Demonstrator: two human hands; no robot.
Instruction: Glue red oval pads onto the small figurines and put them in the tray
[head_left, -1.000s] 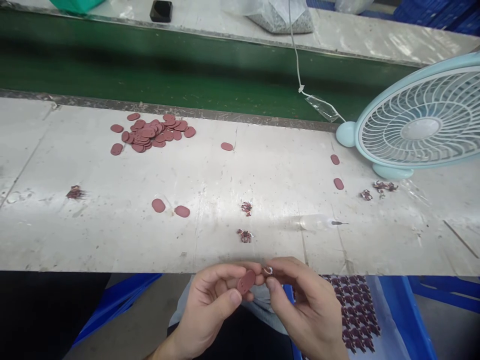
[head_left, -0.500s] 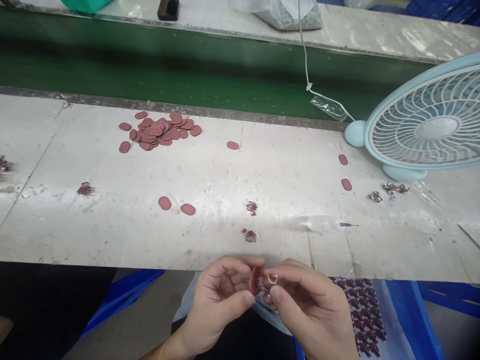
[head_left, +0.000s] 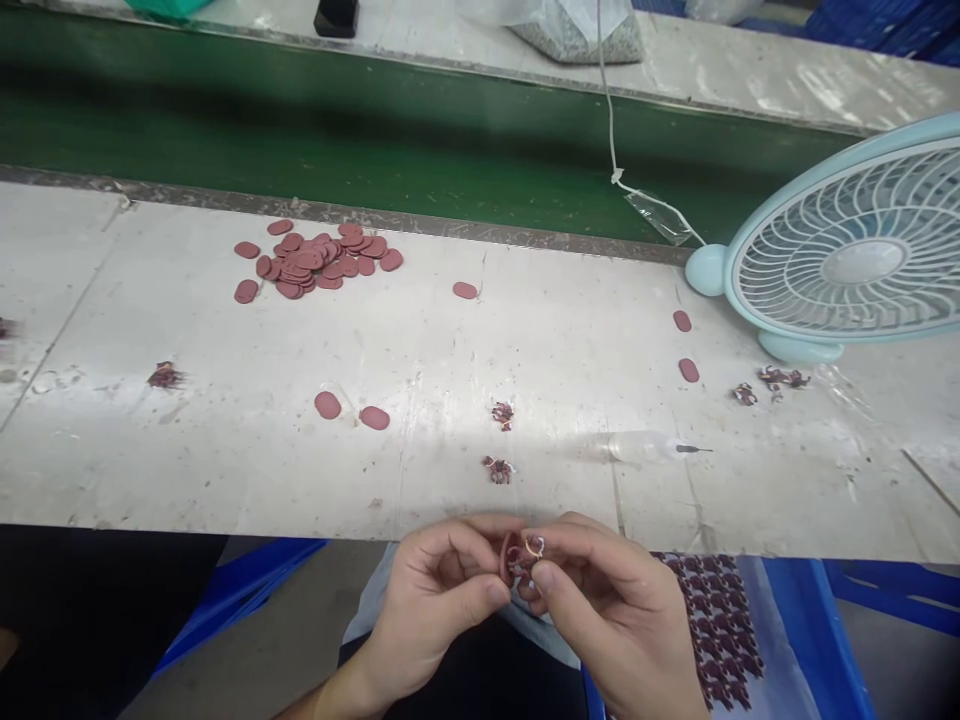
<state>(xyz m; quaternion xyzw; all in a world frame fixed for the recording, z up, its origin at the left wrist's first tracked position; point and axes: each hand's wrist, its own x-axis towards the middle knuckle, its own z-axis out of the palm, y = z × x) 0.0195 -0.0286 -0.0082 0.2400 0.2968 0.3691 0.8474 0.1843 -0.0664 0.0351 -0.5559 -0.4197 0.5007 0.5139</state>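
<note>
Just below the bench [head_left: 225,470] edge, both hands meet.
My left hand [head_left: 431,610] has its grip pinched on a red oval disc [head_left: 510,558]; my right hand [head_left: 615,620] has its grip clamped on a small wire-ringed part [head_left: 532,548], touching the disc.

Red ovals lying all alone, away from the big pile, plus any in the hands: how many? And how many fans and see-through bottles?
Red oval discs lying singly on the table: 5
Red oval disc pinched in the left hand: 1
Fan: 1
Clear needle-tip bottle: 1
Total: 8
</note>
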